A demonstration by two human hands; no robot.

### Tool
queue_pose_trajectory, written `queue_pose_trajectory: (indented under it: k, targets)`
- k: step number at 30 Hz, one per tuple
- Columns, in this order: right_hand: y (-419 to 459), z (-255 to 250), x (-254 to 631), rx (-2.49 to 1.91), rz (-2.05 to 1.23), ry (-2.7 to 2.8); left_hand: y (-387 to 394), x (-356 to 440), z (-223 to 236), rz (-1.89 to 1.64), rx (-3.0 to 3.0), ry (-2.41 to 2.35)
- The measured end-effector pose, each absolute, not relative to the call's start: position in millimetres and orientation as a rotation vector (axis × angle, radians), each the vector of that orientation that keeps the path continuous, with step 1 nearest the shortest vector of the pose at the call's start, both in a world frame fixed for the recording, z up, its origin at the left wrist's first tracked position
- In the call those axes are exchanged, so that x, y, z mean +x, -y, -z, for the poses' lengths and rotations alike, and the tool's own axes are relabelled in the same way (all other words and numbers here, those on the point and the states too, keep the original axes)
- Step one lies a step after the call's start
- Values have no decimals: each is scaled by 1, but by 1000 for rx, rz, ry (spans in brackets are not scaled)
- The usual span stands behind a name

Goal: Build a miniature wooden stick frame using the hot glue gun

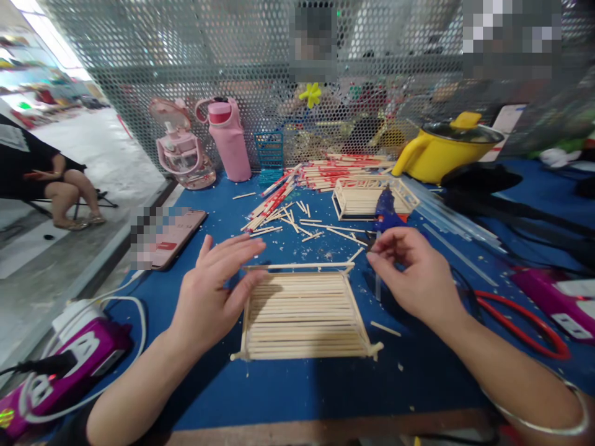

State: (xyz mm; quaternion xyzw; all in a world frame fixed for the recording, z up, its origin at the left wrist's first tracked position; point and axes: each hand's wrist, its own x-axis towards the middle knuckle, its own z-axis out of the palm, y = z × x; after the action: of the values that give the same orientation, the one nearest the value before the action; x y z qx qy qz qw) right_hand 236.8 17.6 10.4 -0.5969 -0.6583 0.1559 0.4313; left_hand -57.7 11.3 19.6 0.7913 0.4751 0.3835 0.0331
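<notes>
A small panel of pale wooden sticks (304, 316) lies on the blue table in front of me, with a raised stick rail (307, 266) along its far edge. My left hand (223, 279) is over the panel's far left corner, fingers stretched out and thumb apart; whether it touches the rail I cannot tell. To the right of the panel, my right hand (409, 266) has its fingers curled and thumb and fingertips together. Anything pinched there is too small to make out. Just beyond this hand is a blue glue gun (387, 207), partly hidden by it.
Loose sticks (292, 220) and red-wrapped bundles (334, 170) lie behind, beside a finished-looking stick tray (356, 201). Pink bottles (231, 145), a yellow pot (441, 155) and a mesh screen (186, 49) stand at the back. A phone (179, 238), power strips (83, 359) and red-handled tool (525, 322) flank the sides.
</notes>
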Motion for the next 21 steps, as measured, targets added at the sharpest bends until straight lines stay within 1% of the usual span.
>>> queue_pose_trajectory:
  k: [4, 6, 11, 15, 18, 21]
  targets:
    - [-20, -14, 243, -1623, -341, 1624, -14, -65, -25, -1559, 2082, -1597]
    - [-20, -15, 245, -1645, -296, 1654, -19, -70, -21, -1664, 1926, -1633]
    - [-19, -20, 243, -1579, -233, 1697, -37, -81, -5, -1745, 1701, -1627]
    - [-23, -38, 237, -1505, -238, 1769, -55, -82, -11, -1820, 1558, -1521]
    - [-29, -55, 232, -1452, -211, 1632, -69, -80, -23, -1869, 1401, -1461]
    - [-34, -59, 228, -1352, -236, 1434, -72, -79, -22, -1816, 1224, -1435]
